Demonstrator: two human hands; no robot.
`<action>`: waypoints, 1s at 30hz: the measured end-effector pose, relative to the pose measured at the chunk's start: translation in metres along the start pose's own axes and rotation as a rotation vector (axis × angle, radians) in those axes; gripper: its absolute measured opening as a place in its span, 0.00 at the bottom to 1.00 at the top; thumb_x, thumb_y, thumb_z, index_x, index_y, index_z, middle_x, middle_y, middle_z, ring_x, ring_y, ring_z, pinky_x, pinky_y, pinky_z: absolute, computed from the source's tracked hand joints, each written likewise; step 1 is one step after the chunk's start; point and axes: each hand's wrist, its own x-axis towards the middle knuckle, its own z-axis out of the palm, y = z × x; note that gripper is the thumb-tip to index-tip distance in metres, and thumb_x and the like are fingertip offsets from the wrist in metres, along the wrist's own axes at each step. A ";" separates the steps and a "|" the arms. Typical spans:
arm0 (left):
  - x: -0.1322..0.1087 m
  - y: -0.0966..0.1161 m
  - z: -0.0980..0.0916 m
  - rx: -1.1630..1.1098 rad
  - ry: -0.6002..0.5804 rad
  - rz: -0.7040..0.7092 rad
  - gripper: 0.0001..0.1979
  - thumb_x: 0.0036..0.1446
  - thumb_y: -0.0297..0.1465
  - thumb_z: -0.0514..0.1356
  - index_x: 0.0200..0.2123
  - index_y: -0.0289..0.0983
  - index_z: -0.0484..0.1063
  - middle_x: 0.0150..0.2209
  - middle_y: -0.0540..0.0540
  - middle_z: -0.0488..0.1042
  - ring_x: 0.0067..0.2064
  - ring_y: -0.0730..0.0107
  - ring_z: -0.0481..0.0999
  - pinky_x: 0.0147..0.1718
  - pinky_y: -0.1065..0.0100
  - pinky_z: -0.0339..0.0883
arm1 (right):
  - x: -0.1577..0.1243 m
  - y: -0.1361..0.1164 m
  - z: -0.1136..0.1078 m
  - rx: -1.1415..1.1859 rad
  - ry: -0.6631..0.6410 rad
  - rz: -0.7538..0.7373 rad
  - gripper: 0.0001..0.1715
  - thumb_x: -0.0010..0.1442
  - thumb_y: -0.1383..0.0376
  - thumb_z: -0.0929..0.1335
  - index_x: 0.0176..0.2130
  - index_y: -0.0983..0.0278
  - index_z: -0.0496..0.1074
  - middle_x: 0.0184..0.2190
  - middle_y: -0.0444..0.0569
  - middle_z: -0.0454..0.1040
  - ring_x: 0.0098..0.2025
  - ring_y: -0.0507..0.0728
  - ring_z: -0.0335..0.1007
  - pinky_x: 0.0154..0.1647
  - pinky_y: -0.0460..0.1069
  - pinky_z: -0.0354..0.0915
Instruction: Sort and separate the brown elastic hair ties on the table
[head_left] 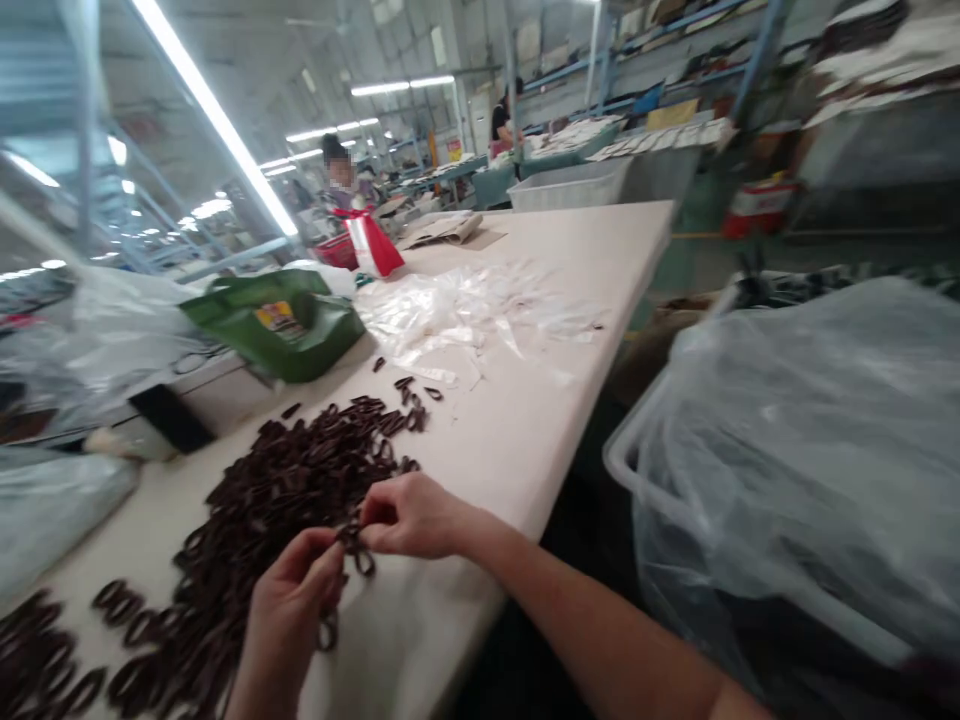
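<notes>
Tightly, left hand (285,620) and right hand (411,515) fingers pinched on dark brown loops (354,548).

matt dark brown fabric loops (300,470), smooth pale tabletop (525,300), glossy clear plastic film (450,320)

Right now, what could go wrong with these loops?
The dark brown loops between the left hand and right hand could snag on each other and tangle into the pile. Stray loops near the clear plastic bags might catch in the film. The right hand works close to the table's edge, so a dropped loop could go over it.
</notes>
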 end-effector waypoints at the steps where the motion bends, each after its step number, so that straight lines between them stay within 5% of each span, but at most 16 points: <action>1: -0.002 0.006 0.001 -0.086 -0.088 -0.058 0.23 0.37 0.53 0.72 0.24 0.40 0.73 0.15 0.54 0.60 0.17 0.77 0.57 0.15 0.76 0.51 | -0.003 -0.003 -0.002 0.069 -0.045 -0.024 0.04 0.54 0.68 0.69 0.34 0.64 0.73 0.26 0.38 0.70 0.28 0.51 0.66 0.29 0.43 0.60; 7: -0.003 0.017 0.010 -0.100 -0.101 0.016 0.19 0.46 0.46 0.66 0.27 0.35 0.71 0.20 0.53 0.63 0.22 0.77 0.60 0.22 0.75 0.57 | -0.001 -0.005 -0.006 0.349 -0.170 -0.170 0.06 0.58 0.62 0.64 0.33 0.63 0.68 0.27 0.43 0.66 0.28 0.51 0.61 0.28 0.44 0.59; 13: -0.001 0.006 0.011 -0.056 -0.104 0.108 0.09 0.52 0.35 0.64 0.30 0.34 0.72 0.27 0.50 0.68 0.29 0.76 0.64 0.29 0.75 0.57 | 0.007 0.012 0.014 0.091 -0.044 -0.213 0.09 0.60 0.59 0.64 0.31 0.61 0.68 0.29 0.45 0.70 0.33 0.56 0.66 0.35 0.49 0.64; 19: -0.009 0.018 0.017 -0.026 -0.103 0.123 0.03 0.55 0.28 0.58 0.30 0.36 0.66 0.24 0.52 0.67 0.25 0.78 0.66 0.24 0.77 0.58 | 0.006 0.015 0.022 -0.232 0.205 -0.225 0.08 0.57 0.58 0.62 0.29 0.59 0.63 0.23 0.41 0.68 0.23 0.53 0.64 0.26 0.48 0.58; 24: -0.008 0.011 0.025 -0.061 -0.031 0.115 0.05 0.55 0.28 0.58 0.36 0.37 0.65 0.22 0.55 0.68 0.19 0.78 0.68 0.18 0.80 0.59 | 0.009 0.009 0.021 -0.344 0.404 -0.080 0.12 0.50 0.53 0.61 0.32 0.57 0.64 0.19 0.43 0.68 0.19 0.57 0.66 0.22 0.50 0.55; 30: -0.010 0.012 0.029 -0.107 -0.096 0.159 0.09 0.57 0.32 0.62 0.41 0.37 0.71 0.25 0.52 0.71 0.22 0.76 0.71 0.21 0.79 0.62 | 0.011 0.013 0.021 -0.419 0.459 0.009 0.17 0.48 0.48 0.60 0.33 0.56 0.63 0.21 0.47 0.70 0.20 0.59 0.66 0.23 0.51 0.55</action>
